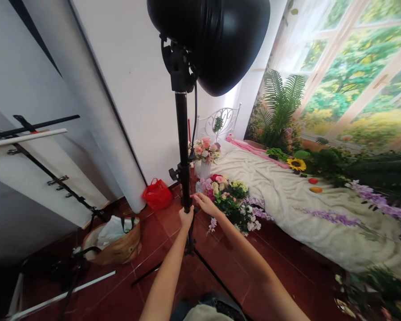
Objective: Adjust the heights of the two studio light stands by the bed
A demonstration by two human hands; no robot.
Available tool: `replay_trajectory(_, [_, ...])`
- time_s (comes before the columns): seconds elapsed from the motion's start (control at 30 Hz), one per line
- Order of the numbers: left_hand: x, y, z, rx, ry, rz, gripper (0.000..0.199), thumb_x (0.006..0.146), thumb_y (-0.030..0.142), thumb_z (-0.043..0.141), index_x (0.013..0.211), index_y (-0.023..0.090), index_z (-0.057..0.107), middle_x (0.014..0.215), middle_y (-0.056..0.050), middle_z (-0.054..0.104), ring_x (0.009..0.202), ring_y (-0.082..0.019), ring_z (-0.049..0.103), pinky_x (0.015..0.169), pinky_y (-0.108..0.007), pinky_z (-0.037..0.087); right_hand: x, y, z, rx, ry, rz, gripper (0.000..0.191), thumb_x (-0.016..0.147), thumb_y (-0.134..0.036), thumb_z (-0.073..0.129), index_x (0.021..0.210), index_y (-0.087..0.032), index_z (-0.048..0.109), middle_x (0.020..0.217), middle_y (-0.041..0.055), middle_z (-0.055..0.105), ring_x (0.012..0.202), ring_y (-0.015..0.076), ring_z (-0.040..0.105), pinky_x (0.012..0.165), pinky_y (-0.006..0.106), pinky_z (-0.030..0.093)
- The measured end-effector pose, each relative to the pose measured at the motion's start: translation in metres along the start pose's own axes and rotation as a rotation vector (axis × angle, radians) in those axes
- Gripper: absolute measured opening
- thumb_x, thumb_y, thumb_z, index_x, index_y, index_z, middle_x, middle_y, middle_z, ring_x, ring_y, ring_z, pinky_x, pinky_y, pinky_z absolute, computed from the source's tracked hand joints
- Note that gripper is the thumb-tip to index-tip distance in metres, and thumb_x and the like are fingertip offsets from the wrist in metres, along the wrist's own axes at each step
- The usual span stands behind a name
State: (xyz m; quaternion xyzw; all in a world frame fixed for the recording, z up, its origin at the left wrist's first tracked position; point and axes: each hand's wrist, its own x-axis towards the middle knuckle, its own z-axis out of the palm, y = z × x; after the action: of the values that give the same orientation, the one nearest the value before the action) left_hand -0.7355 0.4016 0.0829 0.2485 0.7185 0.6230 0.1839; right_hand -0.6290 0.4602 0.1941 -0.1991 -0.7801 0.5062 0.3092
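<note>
A black light stand (182, 129) rises upright in front of me, with a large black lamp head (227, 40) at its top and a cable hanging beside the pole. My left hand (186, 217) is wrapped round the pole, low down. Just above and to the right, my right hand (203, 203) reaches to the pole beside a dark collar, its fingertips drawn together; whether they pinch a small part there is too small to tell. A clamp knob (173, 174) sticks out from the pole higher up.
Stand legs (217, 277) spread over the red tiles. Right are bouquets (225, 191) and a bed with a cream blanket (287, 205). Left are a red bag (157, 195), a straw basket (120, 247), backdrop rolls (43, 174) and a white bar (67, 294) on the floor.
</note>
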Motion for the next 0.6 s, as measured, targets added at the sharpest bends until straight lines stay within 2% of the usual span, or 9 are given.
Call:
replay_trajectory(0.1, [0.000, -0.002, 0.002, 0.017, 0.023, 0.010, 0.024, 0.062, 0.036, 0.060, 0.062, 0.012, 0.063, 0.061, -0.009, 0.065, 0.060, -0.020, 0.062, 0.052, -0.026, 0.045, -0.022, 0.056, 0.010, -0.114, 0.022, 0.088, 0.033, 0.089, -0.040, 0.033, 0.094, -0.020, 0.059, 0.093, 0.0035, 0.064, 0.087, 0.0156, 0.059, 0.084, 0.030, 0.044])
replay_trajectory(0.2, [0.000, -0.002, 0.003, 0.031, 0.050, 0.005, 0.024, 0.062, 0.036, 0.060, 0.061, 0.012, 0.063, 0.061, -0.009, 0.065, 0.059, -0.020, 0.062, 0.051, -0.026, 0.045, -0.034, 0.083, 0.018, -0.148, 0.012, 0.096, 0.030, 0.088, -0.038, 0.035, 0.094, -0.020, 0.058, 0.091, 0.0032, 0.064, 0.084, 0.0158, 0.060, 0.081, 0.029, 0.044])
replay_trajectory(0.3, [-0.002, -0.001, 0.002, 0.039, 0.051, -0.011, 0.026, 0.062, 0.038, 0.060, 0.059, 0.012, 0.062, 0.058, -0.008, 0.064, 0.056, -0.019, 0.061, 0.048, -0.025, 0.043, -0.035, 0.094, 0.025, -0.070, 0.062, 0.115, 0.026, 0.086, -0.038, 0.041, 0.095, -0.019, 0.056, 0.087, 0.0027, 0.064, 0.081, 0.0154, 0.061, 0.076, 0.028, 0.046])
replay_trajectory(0.37, [-0.003, 0.000, 0.002, 0.029, 0.045, -0.018, 0.027, 0.062, 0.039, 0.060, 0.058, 0.012, 0.061, 0.055, -0.007, 0.063, 0.054, -0.019, 0.060, 0.047, -0.024, 0.043, -0.031, 0.098, 0.031, 0.039, 0.125, 0.201, 0.024, 0.083, -0.037, 0.047, 0.097, -0.019, 0.054, 0.075, 0.0002, 0.063, 0.070, 0.0138, 0.061, 0.067, 0.025, 0.047])
replay_trajectory(0.43, [-0.003, 0.001, 0.002, 0.009, 0.041, -0.018, 0.028, 0.061, 0.040, 0.061, 0.058, 0.012, 0.061, 0.054, -0.007, 0.062, 0.052, -0.018, 0.059, 0.046, -0.024, 0.042, -0.022, 0.099, 0.036, 0.177, 0.178, 0.404, 0.024, 0.079, -0.033, 0.054, 0.097, -0.018, 0.052, 0.059, -0.0039, 0.059, 0.052, 0.0109, 0.055, 0.053, 0.021, 0.044])
replay_trajectory(0.5, [-0.003, 0.001, 0.003, -0.002, 0.057, -0.015, 0.028, 0.061, 0.040, 0.061, 0.058, 0.012, 0.062, 0.053, -0.006, 0.061, 0.051, -0.018, 0.059, 0.046, -0.024, 0.042, -0.012, 0.099, 0.040, 0.299, 0.187, 0.619, 0.021, 0.075, -0.029, 0.058, 0.090, -0.015, 0.053, 0.046, -0.0065, 0.052, 0.038, 0.0078, 0.045, 0.040, 0.017, 0.034])
replay_trajectory(0.57, [-0.003, 0.000, 0.005, 0.004, 0.089, -0.013, 0.028, 0.060, 0.039, 0.062, 0.057, 0.012, 0.062, 0.052, -0.007, 0.061, 0.050, -0.018, 0.058, 0.045, -0.024, 0.041, -0.002, 0.098, 0.041, 0.377, 0.161, 0.745, 0.015, 0.074, -0.027, 0.059, 0.079, -0.014, 0.055, 0.041, -0.0061, 0.048, 0.032, 0.0053, 0.036, 0.034, 0.016, 0.026])
replay_trajectory(0.6, [-0.002, -0.001, 0.005, 0.008, 0.103, -0.012, 0.028, 0.060, 0.039, 0.062, 0.056, 0.012, 0.062, 0.052, -0.007, 0.061, 0.050, -0.018, 0.058, 0.045, -0.024, 0.041, 0.002, 0.097, 0.041, 0.402, 0.146, 0.763, 0.014, 0.074, -0.027, 0.059, 0.074, -0.013, 0.055, 0.040, -0.0055, 0.047, 0.031, 0.0046, 0.034, 0.033, 0.016, 0.024])
